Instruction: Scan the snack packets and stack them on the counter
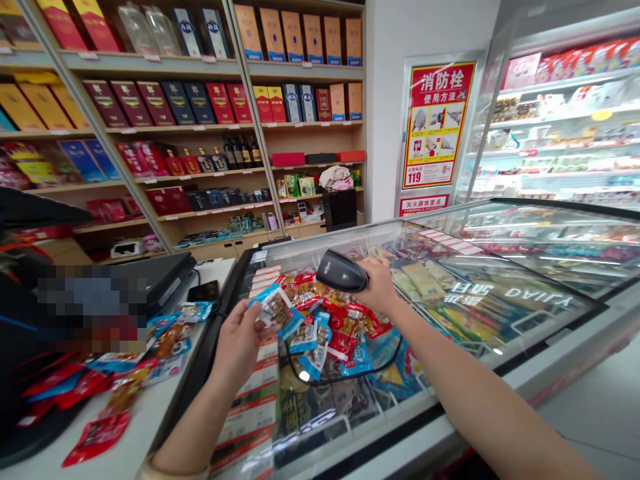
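Note:
My left hand [243, 337] pinches a small blue-and-clear snack packet [281, 309] by its left end. Wrapped round the handle of a black barcode scanner [341, 271] is my right hand [379, 283]; the scanner's head points left, a little above and beyond the packet. Below both hands, a pile of red and blue snack packets [345, 331] lies on the glass lid of the chest freezer [427, 433]. A black cable [345, 381] loops across the glass in front of the pile.
More snack packets [125, 387] are spread on the white counter [150, 420] at left, beside a dark machine [165, 287] and a black phone-like device [203, 291]. Shelves [195, 127] of boxes and bottles line the back. A lit display fridge [565, 127] stands at right.

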Tool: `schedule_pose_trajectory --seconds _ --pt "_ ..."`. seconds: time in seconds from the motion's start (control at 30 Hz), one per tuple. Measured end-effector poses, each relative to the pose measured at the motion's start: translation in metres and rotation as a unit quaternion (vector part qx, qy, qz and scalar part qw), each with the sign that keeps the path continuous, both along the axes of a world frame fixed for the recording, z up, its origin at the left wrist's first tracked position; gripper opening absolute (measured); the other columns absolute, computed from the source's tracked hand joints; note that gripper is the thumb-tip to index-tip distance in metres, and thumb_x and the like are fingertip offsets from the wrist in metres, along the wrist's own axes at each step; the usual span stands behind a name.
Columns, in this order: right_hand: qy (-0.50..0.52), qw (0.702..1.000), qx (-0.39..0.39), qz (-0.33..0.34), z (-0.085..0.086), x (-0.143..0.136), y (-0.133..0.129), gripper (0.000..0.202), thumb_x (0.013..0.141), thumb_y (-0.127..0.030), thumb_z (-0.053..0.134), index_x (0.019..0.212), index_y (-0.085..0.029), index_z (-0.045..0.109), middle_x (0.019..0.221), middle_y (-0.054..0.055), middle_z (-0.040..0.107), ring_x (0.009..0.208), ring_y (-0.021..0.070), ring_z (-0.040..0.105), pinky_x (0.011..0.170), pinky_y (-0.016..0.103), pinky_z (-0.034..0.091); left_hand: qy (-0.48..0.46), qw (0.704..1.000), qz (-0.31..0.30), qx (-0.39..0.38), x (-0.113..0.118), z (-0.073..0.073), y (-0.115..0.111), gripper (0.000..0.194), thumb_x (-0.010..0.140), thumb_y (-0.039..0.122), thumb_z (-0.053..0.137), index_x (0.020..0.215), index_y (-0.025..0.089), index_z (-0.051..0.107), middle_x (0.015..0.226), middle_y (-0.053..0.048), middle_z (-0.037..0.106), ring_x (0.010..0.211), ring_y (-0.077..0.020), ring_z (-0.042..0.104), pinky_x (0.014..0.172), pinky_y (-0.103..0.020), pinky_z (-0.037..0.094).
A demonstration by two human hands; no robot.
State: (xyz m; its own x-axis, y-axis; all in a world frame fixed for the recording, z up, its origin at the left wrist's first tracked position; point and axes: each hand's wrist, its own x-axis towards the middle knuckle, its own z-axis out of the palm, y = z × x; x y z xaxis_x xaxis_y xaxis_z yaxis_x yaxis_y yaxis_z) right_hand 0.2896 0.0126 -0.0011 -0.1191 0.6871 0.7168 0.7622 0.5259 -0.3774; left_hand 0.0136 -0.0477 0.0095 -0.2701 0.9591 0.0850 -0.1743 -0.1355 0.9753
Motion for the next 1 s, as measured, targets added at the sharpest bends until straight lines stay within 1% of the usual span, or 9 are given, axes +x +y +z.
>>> schedule_pose_trajectory --seconds 0.03,0.1,0.17,0.23,0.4,0.5,0.73,0.87,1.0 --pt "0.004 1.0 0.001 0.005 0.001 0.0 -0.001 0.037 0.067 -0.052 0.077 0.083 -0.02 0.07 0.089 0.005 0.073 0.09 0.0212 0.06 0.086 0.034 0.028 -0.07 0.997 0.021 -0.016 -0.001 0.005 -0.001 0.029 0.07 0.035 0.077 0.079 0.021 0.053 0.073 0.002 0.066 0.064 -0.0144 0.065 0.058 -0.026 0.057" --pt "0.01 1.0 0.012 0.018 0.002 -0.001 -0.004 0.037 0.067 -0.053 0.075 0.081 -0.02 0.07 0.088 0.005 0.072 0.09 0.0208 0.06 0.087 0.034 0.028 -0.165 0.984 0.054 -0.041 -0.002 0.013 -0.003 0.017 0.079 0.023 0.067 0.081 0.021 0.05 0.078 0.0 0.07 0.072 -0.0149 0.069 0.067 -0.029 0.061" --pt "0.005 0.999 0.026 0.035 0.004 -0.002 -0.007 0.037 0.068 -0.054 0.073 0.082 -0.02 0.069 0.086 0.005 0.071 0.089 0.0206 0.059 0.088 0.035 0.028 -0.212 0.972 0.081 -0.051 -0.003 0.017 -0.002 0.009 0.086 0.015 0.057 0.081 0.02 0.051 0.08 -0.001 0.072 0.074 -0.0142 0.071 0.073 -0.032 0.062" --pt "-0.017 0.997 0.037 0.058 0.007 -0.005 -0.012 0.036 0.069 -0.052 0.072 0.084 -0.02 0.07 0.085 0.004 0.071 0.089 0.0204 0.059 0.089 0.035 0.027 -0.235 0.966 0.092 -0.05 -0.003 0.018 -0.002 0.01 0.088 0.013 0.052 0.08 0.019 0.051 0.08 -0.002 0.073 0.077 -0.0145 0.072 0.08 -0.036 0.063" --pt "-0.09 0.987 0.071 0.115 0.013 -0.016 -0.027 0.028 0.069 -0.038 0.067 0.092 -0.022 0.07 0.084 0.002 0.072 0.089 0.0189 0.057 0.094 0.04 0.023 -0.236 0.968 0.086 -0.009 -0.001 0.016 -0.002 0.015 0.087 0.011 0.053 0.075 0.019 0.049 0.079 -0.002 0.073 0.085 -0.0185 0.074 0.092 -0.05 0.06" --pt "-0.126 0.98 0.087 0.126 0.016 -0.023 -0.036 0.028 0.068 -0.036 0.065 0.093 -0.023 0.069 0.084 0.001 0.072 0.09 0.0192 0.055 0.096 0.042 0.021 -0.224 0.971 0.086 0.012 0.001 0.016 -0.004 0.014 0.085 0.011 0.055 0.074 0.018 0.05 0.08 -0.002 0.073 0.088 -0.0199 0.074 0.095 -0.053 0.058" --pt "-0.18 0.97 0.112 0.121 0.018 -0.028 -0.042 0.023 0.074 -0.033 0.061 0.094 -0.023 0.069 0.083 0.001 0.071 0.092 0.0193 0.053 0.098 0.043 0.02 -0.198 0.977 0.077 0.02 0.005 0.016 -0.008 0.014 0.084 0.015 0.059 0.074 0.019 0.05 0.077 -0.001 0.071 0.087 -0.0184 0.073 0.095 -0.052 0.058" --pt "-0.174 0.969 0.119 0.126 0.018 -0.029 -0.042 0.023 0.074 -0.033 0.061 0.093 -0.023 0.069 0.083 0.001 0.071 0.093 0.0193 0.053 0.099 0.043 0.019 -0.197 0.978 0.068 0.025 0.004 0.015 -0.008 0.017 0.081 0.016 0.063 0.074 0.019 0.048 0.074 0.002 0.069 0.084 -0.0164 0.072 0.097 -0.052 0.057" --pt "-0.151 0.974 0.117 0.124 0.018 -0.028 -0.043 0.026 0.072 -0.034 0.061 0.094 -0.023 0.069 0.085 0.002 0.072 0.091 0.0192 0.054 0.099 0.042 0.02 -0.171 0.983 0.055 0.044 0.002 0.007 -0.006 0.021 0.078 0.023 0.069 0.076 0.019 0.048 0.08 -0.001 0.071 0.089 -0.0193 0.073 0.097 -0.053 0.056"
